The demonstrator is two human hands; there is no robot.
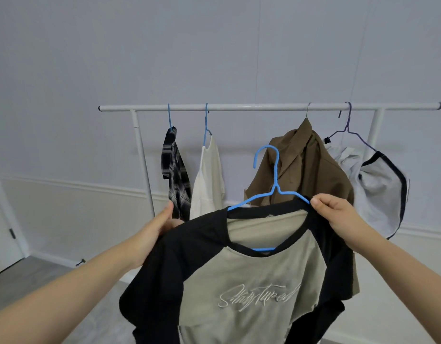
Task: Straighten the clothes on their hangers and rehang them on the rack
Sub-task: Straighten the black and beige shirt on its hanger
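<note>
Nearest the camera hung a raglan T-shirt, soft matte jersey with a beige body, black sleeves and a black ribbed neckband, pale looping script stitched across the chest. It sat on a thin blue wire hanger, held in the air in front of the rack, not on the rail; the hook curled open to the left, and the lower bar showed through the neck opening. The left hand gripped the black shoulder fabric at the left end of the hanger, thumb raised along the cloth, the other fingers hidden behind it. The right hand pinched the neckband and the hanger's right arm together, fingers curled down over the black cloth.

Behind stood a white tubular metal rack with a smooth round rail. From left to right it carried a black-and-white plaid shirt bunched narrow on a blue hanger, a cream garment hanging limp on another blue hanger, a brown collared jacket slumped in folds, and a crumpled pale grey garment with dark trim sagging off a dark purple wire hanger.

Farthest was a plain pale wall with a low moulding.
</note>
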